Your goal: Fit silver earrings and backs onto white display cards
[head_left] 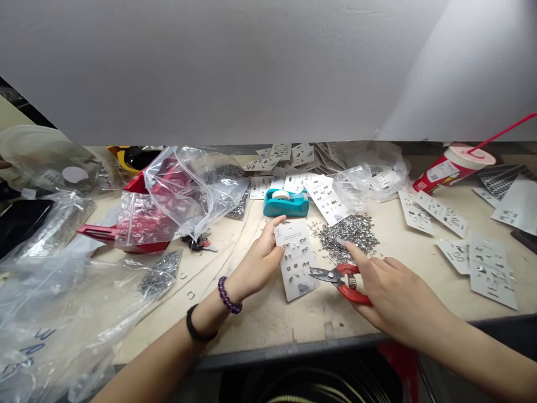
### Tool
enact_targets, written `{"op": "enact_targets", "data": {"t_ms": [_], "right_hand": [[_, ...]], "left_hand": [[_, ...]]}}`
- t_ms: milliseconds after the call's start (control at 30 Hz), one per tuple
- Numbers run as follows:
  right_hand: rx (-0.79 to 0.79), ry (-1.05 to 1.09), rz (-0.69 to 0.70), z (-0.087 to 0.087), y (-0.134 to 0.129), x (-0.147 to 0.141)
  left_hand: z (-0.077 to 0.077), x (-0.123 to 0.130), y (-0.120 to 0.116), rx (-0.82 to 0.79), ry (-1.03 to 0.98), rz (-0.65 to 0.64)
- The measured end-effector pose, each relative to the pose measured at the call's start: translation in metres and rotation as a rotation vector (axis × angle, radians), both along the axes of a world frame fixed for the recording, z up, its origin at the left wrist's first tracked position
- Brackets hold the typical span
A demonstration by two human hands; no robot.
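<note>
My left hand [263, 254] pinches the upper left edge of a white earring card [297, 263], which carries rows of small metal earrings and is tilted up off the table. In my right hand [388, 285] are red-handled pliers [350, 285], their dark pointed jaws at the card's right side. That hand's index finger reaches out over a pile of small metal pieces [354, 235]. Just behind the card stands a teal tape dispenser [286, 204]. Another filled card [327, 197] lies beside the pile.
Several filled cards [490, 271] lie on the right, near a leaning red cup [451, 168] with a straw. Clear plastic bags [197, 187] and a red bin [138, 224] crowd the left. Two small rings [191, 295] sit by my left wrist. A dark table edge [293, 354] runs in front.
</note>
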State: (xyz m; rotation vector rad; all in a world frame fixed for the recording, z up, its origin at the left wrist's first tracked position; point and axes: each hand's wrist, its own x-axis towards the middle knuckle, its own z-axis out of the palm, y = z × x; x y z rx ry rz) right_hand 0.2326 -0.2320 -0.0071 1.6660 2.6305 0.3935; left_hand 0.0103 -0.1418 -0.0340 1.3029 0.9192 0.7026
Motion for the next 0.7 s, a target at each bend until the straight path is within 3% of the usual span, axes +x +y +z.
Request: {"op": "enact_targets", "data": {"t_ms": [133, 333, 700], "right_hand": [[-0.048, -0.003, -0.045, -0.008, -0.002, -0.002], [-0.132, -0.064, -0.058, -0.006, 0.004, -0.012], [-0.222, -0.297, -0.003, -0.008, 0.014, -0.022]], "left_hand": [[0.003, 0.002, 0.001, -0.024, 0.013, 0.007], [0.0, 0.001, -0.001, -0.016, -0.016, -0.001], [-0.004, 0.0, 0.0, 0.039, 0.045, -0.001]]}}
